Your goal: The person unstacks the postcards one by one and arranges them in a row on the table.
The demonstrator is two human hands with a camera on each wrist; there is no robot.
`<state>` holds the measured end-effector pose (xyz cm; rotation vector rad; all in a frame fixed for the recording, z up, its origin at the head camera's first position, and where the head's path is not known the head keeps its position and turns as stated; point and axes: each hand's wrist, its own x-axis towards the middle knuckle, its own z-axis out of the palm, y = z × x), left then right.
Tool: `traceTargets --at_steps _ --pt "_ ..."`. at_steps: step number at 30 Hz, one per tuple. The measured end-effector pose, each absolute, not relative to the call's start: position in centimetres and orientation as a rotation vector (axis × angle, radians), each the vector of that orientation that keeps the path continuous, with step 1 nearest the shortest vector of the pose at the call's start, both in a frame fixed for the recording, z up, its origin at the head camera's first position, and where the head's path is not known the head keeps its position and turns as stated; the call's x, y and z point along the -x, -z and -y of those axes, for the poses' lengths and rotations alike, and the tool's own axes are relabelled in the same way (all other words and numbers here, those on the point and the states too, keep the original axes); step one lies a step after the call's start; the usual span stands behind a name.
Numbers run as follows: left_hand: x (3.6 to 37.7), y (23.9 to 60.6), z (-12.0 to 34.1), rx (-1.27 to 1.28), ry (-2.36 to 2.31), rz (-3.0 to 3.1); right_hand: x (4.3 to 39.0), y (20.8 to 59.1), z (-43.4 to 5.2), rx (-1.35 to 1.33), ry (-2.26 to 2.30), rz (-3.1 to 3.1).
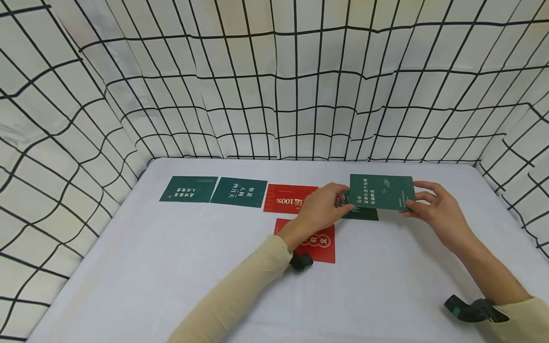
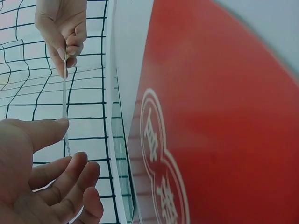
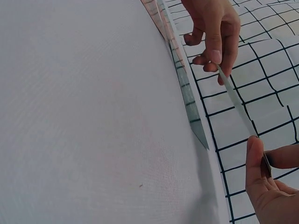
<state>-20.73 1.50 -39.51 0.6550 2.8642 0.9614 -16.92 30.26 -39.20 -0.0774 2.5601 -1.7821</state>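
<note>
A green card [image 1: 379, 190] with white characters is held up above the table, a hand at each end. My left hand [image 1: 321, 204] pinches its left edge between thumb and fingers. At the right edge, my right hand [image 1: 443, 216] grips it with the thumb in front. Both wrist views show this card edge-on as a thin pale strip [image 2: 64, 100]. Below it lies a dark green card [image 1: 364, 214], mostly hidden. A red card [image 1: 285, 196] lies left of my left hand, partly covered by it. Under my left wrist is another red card [image 1: 323, 247], partly hidden.
Two more green cards [image 1: 188, 189] lie side by side at the far left of the white-covered table [image 1: 163, 267]. White walls with a black grid [image 1: 296, 95] rise behind the table and along its sides. A black wrist device [image 1: 473, 309] sits near the right cuff.
</note>
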Motion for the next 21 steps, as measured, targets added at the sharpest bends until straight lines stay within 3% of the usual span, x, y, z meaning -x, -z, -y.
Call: traceTargets --at_steps 21 --pt "20.0 39.9 -5.7 -0.749 -0.590 -2.892 17.4 40.0 -33.5 -0.099 1.554 -2.679"
